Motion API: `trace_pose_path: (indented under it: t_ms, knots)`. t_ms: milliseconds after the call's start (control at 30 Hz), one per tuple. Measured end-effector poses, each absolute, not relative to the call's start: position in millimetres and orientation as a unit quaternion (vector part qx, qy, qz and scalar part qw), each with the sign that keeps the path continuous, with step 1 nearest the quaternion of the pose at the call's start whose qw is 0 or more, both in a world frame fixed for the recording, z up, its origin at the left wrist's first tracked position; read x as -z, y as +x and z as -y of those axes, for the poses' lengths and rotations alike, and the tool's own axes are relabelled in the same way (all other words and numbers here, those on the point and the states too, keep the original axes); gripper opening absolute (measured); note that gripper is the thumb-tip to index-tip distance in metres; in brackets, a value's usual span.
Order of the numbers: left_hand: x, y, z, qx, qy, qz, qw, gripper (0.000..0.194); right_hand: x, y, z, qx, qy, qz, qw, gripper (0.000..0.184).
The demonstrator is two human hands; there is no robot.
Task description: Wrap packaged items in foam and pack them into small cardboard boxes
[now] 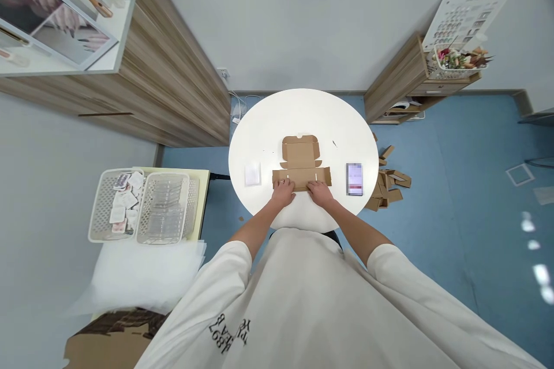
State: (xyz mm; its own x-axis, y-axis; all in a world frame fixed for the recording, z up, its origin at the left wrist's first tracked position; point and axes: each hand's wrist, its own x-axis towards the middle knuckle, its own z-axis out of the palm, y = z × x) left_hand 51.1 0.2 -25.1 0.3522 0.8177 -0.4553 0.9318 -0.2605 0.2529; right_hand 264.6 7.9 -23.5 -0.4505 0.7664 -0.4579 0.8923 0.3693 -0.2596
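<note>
A brown cardboard box blank (300, 154), partly folded, lies on the white oval table (303, 109), its wide panel nearest me and its tabbed lid panel pointing away. My left hand (283, 191) grips the left part of its near edge, thumb pointing inward. On the right part of the same edge, my right hand (319, 191) is closed in the same way. Two small pale slots show in the near panel. To the left rests a small clear plastic packet (253, 174), and to the right a phone (354, 179) with its screen lit.
Folded cardboard boxes (385, 187) are piled on the floor right of the table. At left, a side table carries a white basket of small packets (115, 207), another basket of clear cases (162, 207) and white wrapping sheets (147, 274). Wooden cabinets (182, 69) stand along the wall.
</note>
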Motion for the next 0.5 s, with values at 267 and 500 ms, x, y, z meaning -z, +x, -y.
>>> trace_pose_path:
  t_ms: [267, 500]
  knots:
    - [20, 72, -27, 0.089, 0.795, -0.532, 0.279, 0.030, 22, 260, -14, 0.250, 0.513, -0.813, 0.119, 0.036]
    - [21, 73, -33, 0.101, 0.793, -0.528, 0.286, 0.031, 11, 258, -30, 0.278, 0.553, -0.778, 0.109, 0.034]
